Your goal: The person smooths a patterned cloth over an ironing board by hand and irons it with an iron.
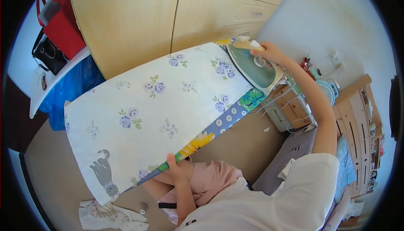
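A white cloth with purple roses lies spread over the ironing board, whose blue, green and yellow patterned cover shows along the near edge. At the board's right end is a green and cream iron; my right hand is closed around its handle. Whether the iron touches the board, I cannot tell. My left hand is at the near edge, its thumb on the rim of the cloth and its other fingers mostly hidden. A grey hand-shaped print marks the cloth's lower left corner.
A pale wooden wardrobe stands behind the board. At left, a red bag and a black bag sit on a white surface. White cords hang near a small cabinet. A crumpled white garment lies on the floor.
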Tool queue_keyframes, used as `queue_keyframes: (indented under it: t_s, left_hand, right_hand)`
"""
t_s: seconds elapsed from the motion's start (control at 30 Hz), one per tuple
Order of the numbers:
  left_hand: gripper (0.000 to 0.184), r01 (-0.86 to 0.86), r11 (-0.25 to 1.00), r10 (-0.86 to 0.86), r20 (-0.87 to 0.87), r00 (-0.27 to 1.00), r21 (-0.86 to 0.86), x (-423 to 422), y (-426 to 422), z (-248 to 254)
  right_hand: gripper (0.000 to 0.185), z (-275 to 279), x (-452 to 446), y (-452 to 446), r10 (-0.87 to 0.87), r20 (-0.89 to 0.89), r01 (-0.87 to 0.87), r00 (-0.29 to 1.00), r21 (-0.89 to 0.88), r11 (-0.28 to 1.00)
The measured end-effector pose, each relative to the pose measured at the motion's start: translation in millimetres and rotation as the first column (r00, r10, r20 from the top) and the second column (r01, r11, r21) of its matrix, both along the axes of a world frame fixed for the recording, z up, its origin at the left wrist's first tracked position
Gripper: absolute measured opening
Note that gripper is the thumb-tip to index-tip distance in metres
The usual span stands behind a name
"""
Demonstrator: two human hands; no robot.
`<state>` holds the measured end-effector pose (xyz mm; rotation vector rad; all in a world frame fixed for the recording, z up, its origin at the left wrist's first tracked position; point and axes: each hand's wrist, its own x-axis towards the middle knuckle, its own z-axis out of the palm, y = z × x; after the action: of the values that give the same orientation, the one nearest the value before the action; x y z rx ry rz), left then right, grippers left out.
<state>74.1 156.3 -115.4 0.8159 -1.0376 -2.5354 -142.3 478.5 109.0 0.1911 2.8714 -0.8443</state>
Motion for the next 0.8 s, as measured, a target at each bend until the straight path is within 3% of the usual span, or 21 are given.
queue_keyframes:
  t_s: [0.13,0.3,0.33,0.4,0.47,0.53,0.6,0.7,0.8]
  left_hand:
    - [0.066,-0.001,0.998,0.002,0.023,1.000,-0.064,-0.2,1.7,19.0]
    - [0.067,0.126,0.991,-0.120,-0.109,0.987,0.047,6.3,-8.0,-74.3]
    - [0.067,0.130,0.990,-0.124,-0.109,0.986,0.048,2.5,-6.0,-46.6]
    - [0.069,-0.042,0.996,0.039,-0.042,0.998,-0.078,-2.8,-2.2,1.9]
    - [0.068,-0.055,0.996,0.051,-0.065,0.997,-0.065,-2.9,-4.7,-17.4]
    - [0.068,-0.068,0.996,0.063,-0.089,0.994,-0.054,-3.1,-5.7,-20.8]
    - [0.069,-0.111,0.978,0.092,-0.113,0.989,-0.178,-4.2,-4.3,-8.1]
    - [0.069,-0.088,0.993,0.087,-0.020,0.996,-0.075,-3.3,2.5,24.9]
    - [0.072,-0.076,0.995,0.081,-0.075,0.994,0.065,-2.8,0.1,14.5]
  right_hand:
    - [0.049,29.0,16.7,-16.4,0.086,-0.051,-0.086,0.995,0.017,0.996]
    - [0.048,40.1,32.2,-31.0,0.091,-0.012,-0.091,0.996,0.034,0.995]
    - [0.046,39.7,33.8,-33.4,0.103,0.022,-0.104,0.994,0.045,0.994]
    - [0.046,36.6,32.3,-38.4,0.131,0.067,-0.135,0.989,0.066,0.989]
    - [0.047,28.1,28.7,-34.4,0.160,0.115,-0.170,0.980,0.084,0.982]
    - [0.052,7.5,20.3,-24.5,0.243,0.122,-0.242,0.962,-0.027,0.970]
    - [0.053,-2.1,20.9,-20.3,0.206,0.106,-0.206,0.973,-0.015,0.978]
    - [0.055,-7.5,21.0,-19.4,0.160,0.076,-0.160,0.984,-0.002,0.987]
    - [0.056,-7.6,19.9,-16.9,0.152,0.081,-0.151,0.985,-0.016,0.988]
